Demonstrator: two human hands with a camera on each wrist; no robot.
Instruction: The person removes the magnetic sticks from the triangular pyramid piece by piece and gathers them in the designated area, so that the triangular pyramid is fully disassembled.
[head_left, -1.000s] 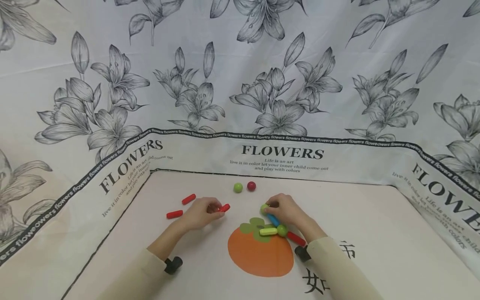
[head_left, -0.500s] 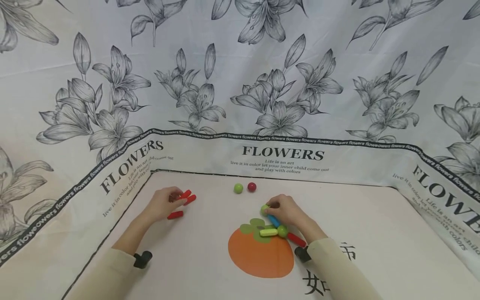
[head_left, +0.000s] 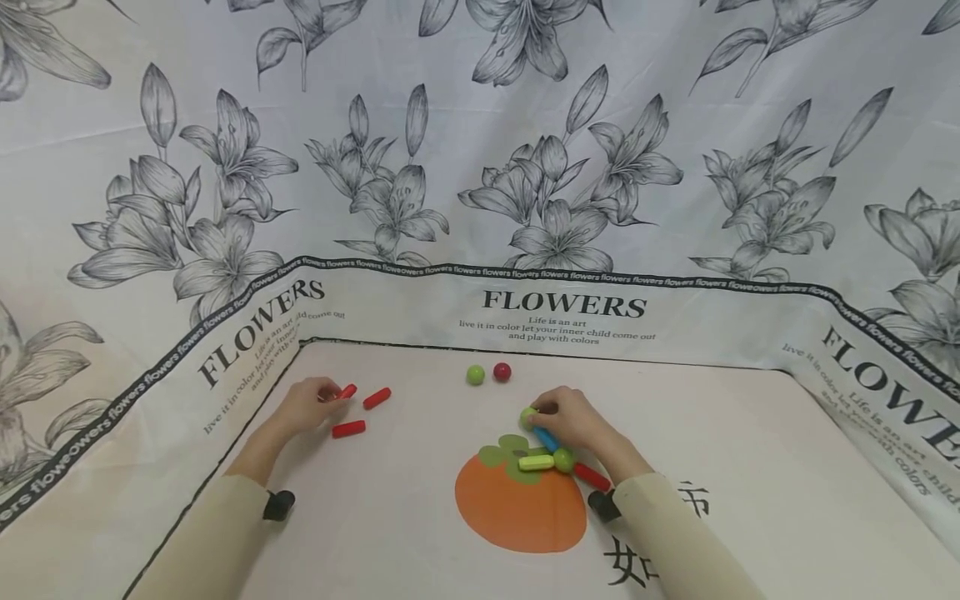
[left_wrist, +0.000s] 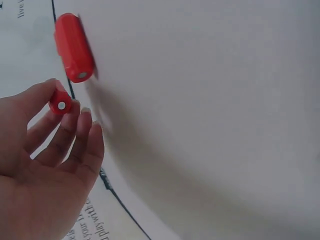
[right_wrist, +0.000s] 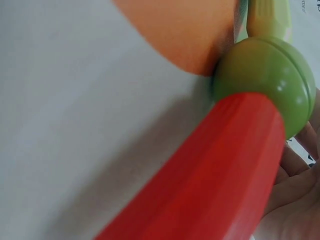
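My left hand (head_left: 306, 406) pinches a red magnetic rod (head_left: 347, 391) between thumb and fingers; its pale round end (left_wrist: 61, 105) faces the left wrist camera. Two more red rods lie close by, one at the upper right (head_left: 377, 398) and one lower (head_left: 348, 429). My right hand (head_left: 572, 419) pinches a light green ball (head_left: 527, 417) at the tip of a blue rod (head_left: 547, 439). That rod leads to a second green ball (head_left: 563, 460), from which a yellow-green rod (head_left: 536, 462) and a red rod (head_left: 592, 477) branch. In the right wrist view this red rod (right_wrist: 215, 175) fills the foreground.
Behind the hands, a green ball (head_left: 476, 374) and a dark red ball (head_left: 502, 372) sit side by side. The white cloth under everything bears a printed orange persimmon (head_left: 520, 508). A flower-printed curtain (head_left: 555, 192) rises around the back and sides.
From near the middle, my left hand has swung left with its red rod, passing over the loose red rods and ending just left of them. My right hand and its joined pieces stay put.
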